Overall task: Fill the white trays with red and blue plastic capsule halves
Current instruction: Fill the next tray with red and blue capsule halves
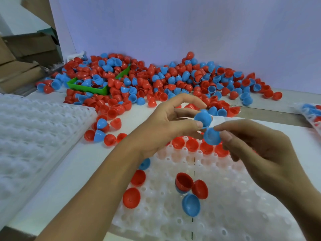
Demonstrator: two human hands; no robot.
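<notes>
Blue plastic capsule halves, two of them, sit right at the fingertips: upper blue dome-shaped half [202, 118] pinched between thumb and fingers of the left hand [166, 126], lower blue half [212, 136] pinched between thumb and forefinger of the right hand [260, 146], and the two halves touch or nearly touch at their rims. Left index finger arches loosely above its half; right hand's other fingers curl under, holding nothing else that can be seen. Judging by look, the halves are thin hard shells, light, stiff, smooth and a bit slippery, so best taken by the rim or across the dome with a thumb-and-finger pinch; a squeeze too hard could pop one out. Directly below the fingers lies the white perforated plastic tray [225, 202], a row of red plastic halves [192, 145] seated in its far edge just under the right thumb, more red ones down the left side beneath the left wrist, and a loose cluster of red and blue halves [189, 190] lying unseated below both hands. Most sockets unfilled, so the job looks early. Beyond the fingertips, a big heap of red and blue halves [156, 79] with a green plastic bin [86, 88] buried in it. Left of the left forearm, an unfilled stack of white trays [34, 129].
</notes>
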